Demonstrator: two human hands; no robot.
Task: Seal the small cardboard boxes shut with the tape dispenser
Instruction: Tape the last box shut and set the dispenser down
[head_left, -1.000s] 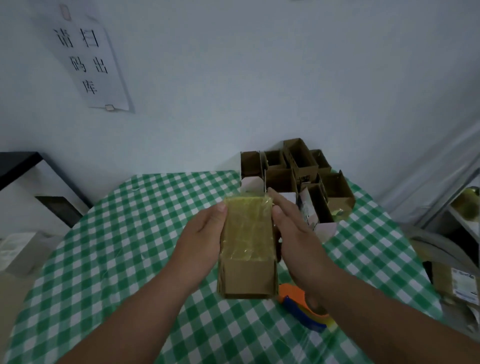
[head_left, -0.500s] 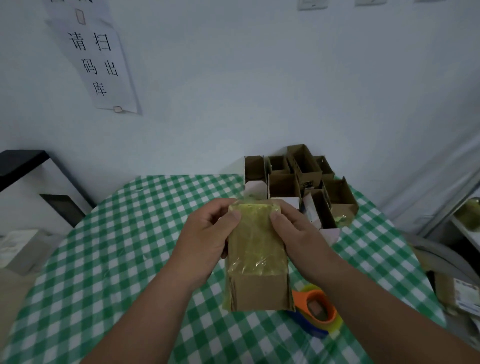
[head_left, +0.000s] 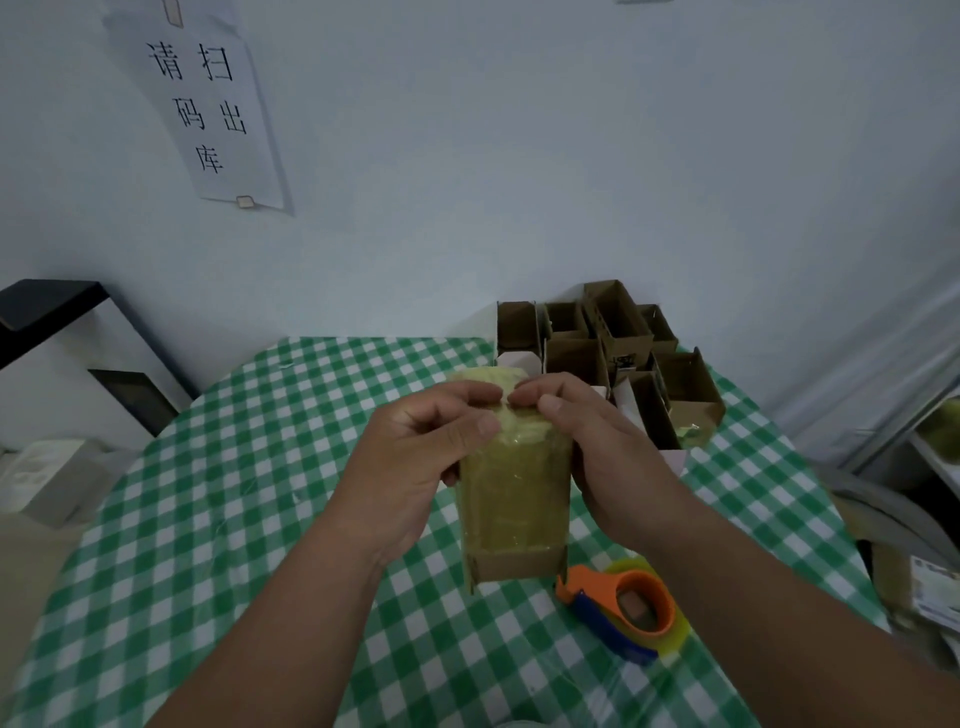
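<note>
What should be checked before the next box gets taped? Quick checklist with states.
1. Box held by both hands: ok; left hand and right hand grip its sides, fingers over the far end.
2. Tape covers the top face: ok; the glossy layer runs from the far end almost to the near edge.
3. Tape pressed flat at the far end: not ok; it looks crumpled under the fingertips.
4. Near end sealed: cannot tell; bare cardboard shows there.
5. Dispenser within reach: ok; it lies on the table by the right forearm.
6. Open boxes waiting: ok; a cluster stands at the far edge.
</note>
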